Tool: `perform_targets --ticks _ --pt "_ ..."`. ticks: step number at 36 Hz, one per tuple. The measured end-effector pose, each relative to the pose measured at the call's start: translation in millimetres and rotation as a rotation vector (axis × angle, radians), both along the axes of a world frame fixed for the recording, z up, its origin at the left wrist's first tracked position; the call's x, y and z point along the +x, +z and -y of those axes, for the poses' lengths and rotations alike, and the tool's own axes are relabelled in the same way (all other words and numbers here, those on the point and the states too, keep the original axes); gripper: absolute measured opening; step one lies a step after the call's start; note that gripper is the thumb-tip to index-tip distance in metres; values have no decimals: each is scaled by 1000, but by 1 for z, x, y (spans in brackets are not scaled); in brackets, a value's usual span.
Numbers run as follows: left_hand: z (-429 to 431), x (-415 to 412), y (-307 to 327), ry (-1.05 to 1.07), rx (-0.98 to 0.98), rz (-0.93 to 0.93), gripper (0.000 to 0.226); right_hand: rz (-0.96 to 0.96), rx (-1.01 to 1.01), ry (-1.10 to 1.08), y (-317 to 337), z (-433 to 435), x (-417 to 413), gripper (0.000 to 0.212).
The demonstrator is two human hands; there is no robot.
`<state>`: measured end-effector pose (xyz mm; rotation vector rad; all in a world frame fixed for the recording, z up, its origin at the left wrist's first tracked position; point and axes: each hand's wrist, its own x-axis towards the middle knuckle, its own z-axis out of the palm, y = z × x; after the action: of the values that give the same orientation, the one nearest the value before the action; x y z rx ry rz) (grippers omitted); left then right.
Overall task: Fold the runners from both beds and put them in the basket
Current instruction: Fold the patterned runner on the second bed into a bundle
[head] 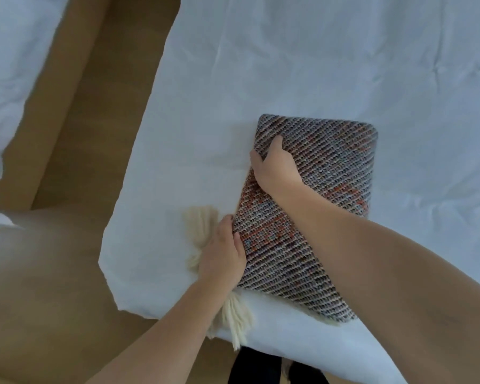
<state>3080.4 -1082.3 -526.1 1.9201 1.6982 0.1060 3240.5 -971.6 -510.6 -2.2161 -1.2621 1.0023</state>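
By the cream tassels (198, 225), the left hand (223, 252) pinches the edge of the runner (330, 167), its fingers seemingly tucked beneath. The right hand (275, 167) curls round that edge higher up. The runner lies folded on the bed (288, 65). Next, probably, comes lifting the bundle intact toward the unseen basket.

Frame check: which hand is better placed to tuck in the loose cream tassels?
Left, probably. The left hand grips the edge of the folded runner right among the tassels; the right hand grips the same edge farther up, away from them.
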Motion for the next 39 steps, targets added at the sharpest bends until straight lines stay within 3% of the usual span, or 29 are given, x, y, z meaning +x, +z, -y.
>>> perform_targets --ticks 3,6,9,15,22,29,33,39 --pt "-12 13 3 -85 80 21 48 84 180 75 2 13 13 46" --pt "-40 32 7 -183 121 10 57 498 315 237 -4 32 34 49" --pt "-80 60 4 -317 221 -65 58 622 169 294 -15 40 54 63" --pt "-139 113 -23 -536 254 -221 62 659 -14 143 -41 49 83 78" --pt "-165 128 -50 -599 191 -238 70 657 -121 -8 -58 52 109 86" --pt "-163 125 -42 -599 176 -264 70 629 -169 -39 -45 67 87 84" --pt "-133 116 -27 -605 255 -256 73 568 -190 -55 -36 116 48 83" --pt "-89 90 -32 -654 227 -242 73 554 -146 -105 -45 182 26 77"
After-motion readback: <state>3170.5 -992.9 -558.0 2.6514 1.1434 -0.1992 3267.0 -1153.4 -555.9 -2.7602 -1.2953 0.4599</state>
